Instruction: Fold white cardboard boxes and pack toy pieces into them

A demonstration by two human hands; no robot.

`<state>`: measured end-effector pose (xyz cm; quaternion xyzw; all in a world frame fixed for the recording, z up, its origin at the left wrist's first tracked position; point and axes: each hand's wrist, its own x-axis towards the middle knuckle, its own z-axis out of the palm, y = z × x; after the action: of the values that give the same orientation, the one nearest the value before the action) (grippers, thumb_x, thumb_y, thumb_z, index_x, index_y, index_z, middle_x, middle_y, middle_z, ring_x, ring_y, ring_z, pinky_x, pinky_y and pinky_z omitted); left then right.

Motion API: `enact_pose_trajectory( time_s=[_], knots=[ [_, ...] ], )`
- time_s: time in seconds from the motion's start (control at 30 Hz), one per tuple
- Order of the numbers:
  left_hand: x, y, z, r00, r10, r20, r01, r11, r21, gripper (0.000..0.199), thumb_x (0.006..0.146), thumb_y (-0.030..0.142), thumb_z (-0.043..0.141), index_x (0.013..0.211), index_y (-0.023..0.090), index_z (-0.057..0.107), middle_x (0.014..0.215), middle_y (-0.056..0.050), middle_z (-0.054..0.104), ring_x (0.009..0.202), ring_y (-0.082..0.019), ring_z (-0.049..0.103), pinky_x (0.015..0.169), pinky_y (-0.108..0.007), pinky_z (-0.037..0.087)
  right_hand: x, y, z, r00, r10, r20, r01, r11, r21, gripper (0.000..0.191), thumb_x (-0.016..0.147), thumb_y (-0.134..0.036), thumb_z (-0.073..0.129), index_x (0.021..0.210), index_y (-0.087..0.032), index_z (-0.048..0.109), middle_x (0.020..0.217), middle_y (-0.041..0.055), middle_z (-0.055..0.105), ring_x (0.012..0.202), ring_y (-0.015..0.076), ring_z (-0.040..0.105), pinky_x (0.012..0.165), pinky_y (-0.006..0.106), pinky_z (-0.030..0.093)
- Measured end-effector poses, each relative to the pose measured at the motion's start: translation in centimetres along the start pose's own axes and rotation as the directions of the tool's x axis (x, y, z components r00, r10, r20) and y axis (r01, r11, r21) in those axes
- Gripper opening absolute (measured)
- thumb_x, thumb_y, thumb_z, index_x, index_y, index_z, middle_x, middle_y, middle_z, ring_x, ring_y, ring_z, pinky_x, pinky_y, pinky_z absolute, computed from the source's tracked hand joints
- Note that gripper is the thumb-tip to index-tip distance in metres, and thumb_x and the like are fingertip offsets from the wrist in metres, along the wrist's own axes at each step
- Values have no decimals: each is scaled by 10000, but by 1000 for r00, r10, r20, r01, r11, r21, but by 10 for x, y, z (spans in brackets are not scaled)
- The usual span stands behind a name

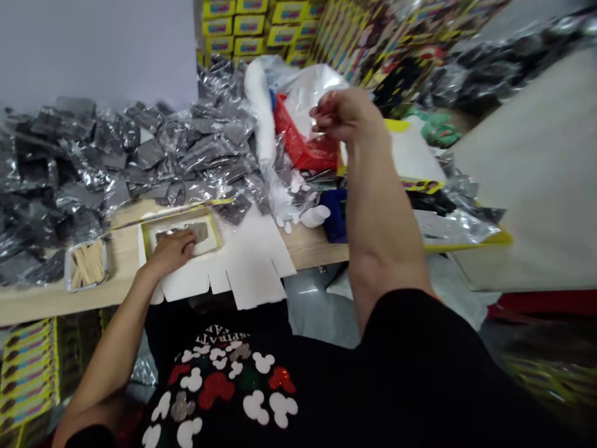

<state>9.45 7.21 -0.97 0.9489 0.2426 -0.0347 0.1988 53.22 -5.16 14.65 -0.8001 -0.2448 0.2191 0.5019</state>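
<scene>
Well, left hand [175, 250]: curled over a grey packet [200, 231] in the open box [181, 216], near the worktop's [124, 255] front edge (grip unclear).
Right hand [342, 113]: fingers bent near the red basket [296, 146]; can't tell if pinching.
White flaps [252, 255]: overhanging; a snag might drag the box askew.

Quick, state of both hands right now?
Left hand: fingers curled at the gray packet in the open box; grip cannot be told.
Right hand: fingers bent, near the red basket, blurred; whether it holds anything cannot be told.

One open front box [211, 239], one red basket [298, 148], one stick tray [69, 272], one blue bin [333, 216] — grey packets [150, 153] beyond count.
</scene>
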Motion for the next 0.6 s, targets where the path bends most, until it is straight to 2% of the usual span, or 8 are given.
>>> enact_pose_trajectory(
  time_s=[0.07,0.13,0.2,0.23,0.27,0.33,0.4,0.6],
  knots=[
    [1,-1,3,999,-49,9,49,999,-15,538,1006,306,486,1521,263,635,1673,-103,543,1507,-356,545,1253,-587,406,-46,13,10,961,-95,258,83,995,57,370,995,-72,451,659,-223,422,684,-22,570,526,44,380,530,218,330],
    [4,-6,6,995,-103,-11,101,991,-85,633,1000,323,497,1627,238,518,1658,-127,557,1514,-370,536,1271,-596,379,-95,32,33,695,-199,691,177,979,104,242,877,-163,590,646,-200,529,733,22,642,588,86,507,522,236,340],
    [8,-13,9,989,-144,-36,133,968,-213,690,1020,339,463,1694,206,408,1587,-140,625,1484,-359,567,1277,-585,376,-141,50,72,392,-180,902,217,971,100,87,786,-192,634,701,-180,620,753,32,661,602,111,524,537,251,393],
    [10,-17,11,986,-156,-50,135,948,-287,703,1027,339,444,1712,196,368,1561,-142,647,1468,-344,583,1279,-577,379,-158,57,95,357,-180,917,229,968,101,60,789,-187,604,758,-178,654,734,25,645,610,123,532,566,261,431],
    [12,-21,13,985,-159,-65,125,924,-361,709,1027,334,438,1717,193,351,1544,-141,660,1451,-325,599,1281,-566,385,-172,62,120,406,-208,890,250,962,111,106,816,-181,562,806,-181,667,712,20,624,632,139,553,610,274,470],
    [15,-27,17,980,-165,-115,88,865,-494,702,1006,297,451,1695,187,374,1499,-142,686,1376,-280,650,1262,-534,427,-184,67,163,651,-307,694,341,935,94,195,854,-182,538,964,-183,699,852,54,692,770,185,631,734,319,549],
    [16,-31,20,957,-209,-199,50,799,-599,677,962,230,460,1636,175,437,1431,-148,711,1240,-234,711,1194,-486,510,-184,69,186,769,-377,516,428,904,22,406,858,-161,555,1235,-179,705,1123,107,749,1015,244,689,906,384,588],
    [-9,-31,1,858,-309,-411,32,830,-557,421,896,149,444,1216,156,717,1185,-118,776,1023,-213,750,1004,-373,607,-176,85,143,779,-355,517,483,865,-134,462,924,-85,487,1287,-185,755,1204,107,791,1028,247,765,939,404,612]
  ],
)
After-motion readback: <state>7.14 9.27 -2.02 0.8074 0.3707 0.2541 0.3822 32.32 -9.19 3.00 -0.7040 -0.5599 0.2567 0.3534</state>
